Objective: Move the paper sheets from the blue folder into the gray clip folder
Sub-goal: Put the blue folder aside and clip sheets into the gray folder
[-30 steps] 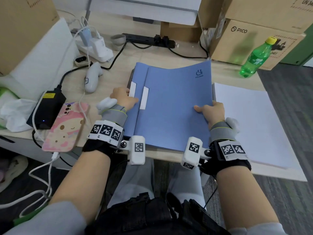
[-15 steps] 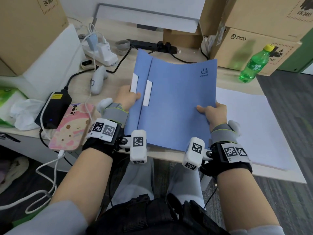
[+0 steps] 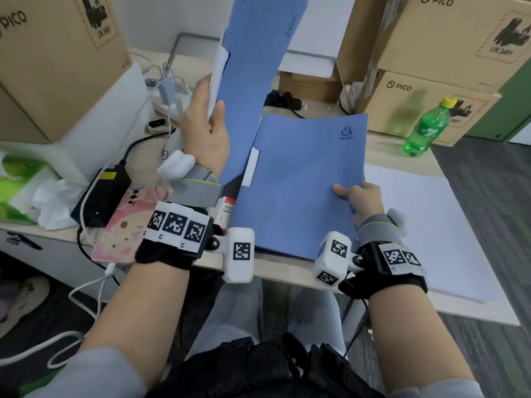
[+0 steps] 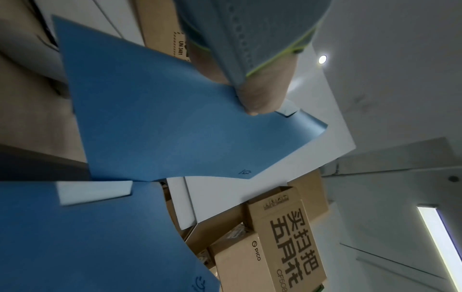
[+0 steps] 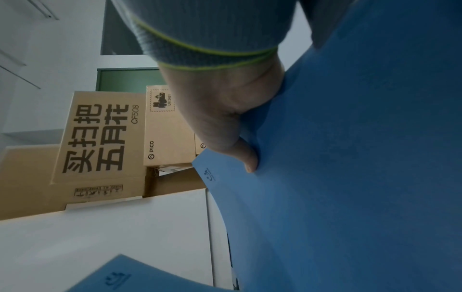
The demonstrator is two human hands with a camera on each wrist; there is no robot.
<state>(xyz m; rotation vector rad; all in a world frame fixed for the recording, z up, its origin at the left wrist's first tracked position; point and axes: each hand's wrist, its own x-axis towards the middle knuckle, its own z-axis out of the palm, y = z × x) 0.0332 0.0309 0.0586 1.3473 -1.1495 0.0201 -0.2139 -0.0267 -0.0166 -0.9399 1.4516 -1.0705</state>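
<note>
Two blue folders are in view. My left hand (image 3: 211,116) grips the spine edge of the upper blue folder (image 3: 258,53) and holds it raised and tilted over the back of the desk; a white label shows by my thumb. In the left wrist view the same folder (image 4: 150,118) bends under my thumb (image 4: 252,106). The lower blue folder (image 3: 301,182) lies on the desk, its right edge pinched by my right hand (image 3: 353,196), with the thumb (image 5: 247,158) on its cover (image 5: 350,177). Something dark (image 3: 231,193) shows under its left edge; I cannot tell whether it is the gray clip folder.
White paper sheets (image 3: 416,225) lie on the desk right of the folder. A green bottle (image 3: 428,127) stands before cardboard boxes (image 3: 425,101) at the back right. At left are a pink phone (image 3: 123,225), a black power brick (image 3: 100,193), cables and more boxes (image 3: 57,58).
My left hand has lifted one blue folder up and away from the desk, uncovering a second blue folder. My right hand stays on the right edge of the one lying flat.
</note>
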